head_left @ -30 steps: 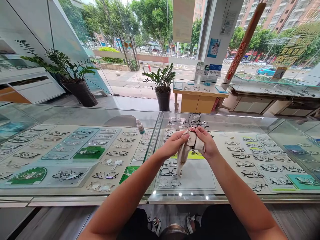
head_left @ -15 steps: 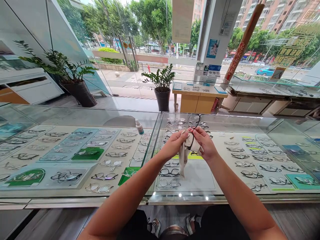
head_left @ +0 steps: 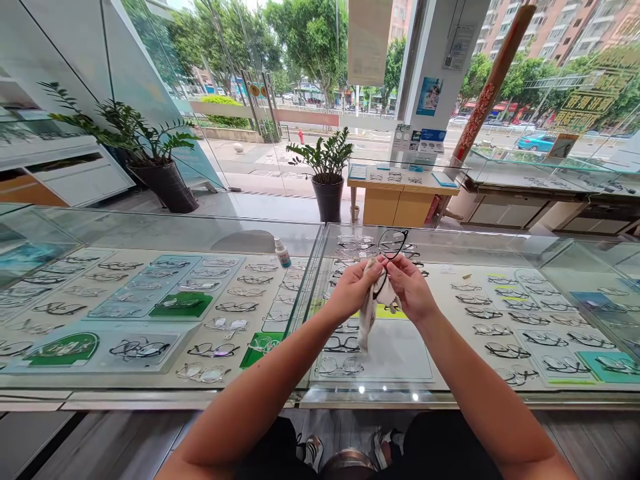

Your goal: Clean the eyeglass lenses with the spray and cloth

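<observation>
Black-framed eyeglasses (head_left: pixel 404 243) are held above the glass tabletop (head_left: pixel 450 395).
A pale cloth (head_left: pixel 367 325) is pinched in the grip of the left hand (head_left: pixel 356 288); the eyeglasses are closely pinched by the right hand (head_left: pixel 413 291).

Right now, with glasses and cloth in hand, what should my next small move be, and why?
I'd probably steady the black glasses with the right hand and rub gently with the cloth in the left hand: the cloth is bunched at the lower rim, while the upper lens stands clear above both hands.
</observation>
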Demonstrator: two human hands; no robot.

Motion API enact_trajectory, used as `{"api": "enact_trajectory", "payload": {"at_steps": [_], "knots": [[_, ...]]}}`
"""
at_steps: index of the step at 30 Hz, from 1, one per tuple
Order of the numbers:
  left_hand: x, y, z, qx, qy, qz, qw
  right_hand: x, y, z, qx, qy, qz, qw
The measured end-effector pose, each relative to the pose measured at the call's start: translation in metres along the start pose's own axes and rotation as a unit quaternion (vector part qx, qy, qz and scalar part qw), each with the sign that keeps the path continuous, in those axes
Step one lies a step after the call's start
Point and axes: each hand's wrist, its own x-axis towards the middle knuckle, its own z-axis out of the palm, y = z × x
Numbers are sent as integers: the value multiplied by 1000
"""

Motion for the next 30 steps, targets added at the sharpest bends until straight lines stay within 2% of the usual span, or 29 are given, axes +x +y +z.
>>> {"api": "enact_trajectory", "payload": {"at_steps": [5,9,11,15,18,24,30], "knots": [[-2,12,-10,-13,-66,-38,997,4,-4,-7,20,18,8,1000],[-5,14,-9,-29,-106,-48,993,5,-2,-7,23,31,6,999],[-4,9,-5,-19,-86,-34,996,5,1,-5,23,27,7,999],[0,-1,1,-8,6,-7,1000,3,4,-1,8,8,8,1000],[2,-3,2,-1,25,0,1000,2,4,-2,-3,2,12,1000],[0,4,-4,-17,-16,-23,999,4,3,-7,17,3,13,1000],[-3,5,-9,-67,-101,-66,990,7,-1,-9,47,27,26,998]]}}
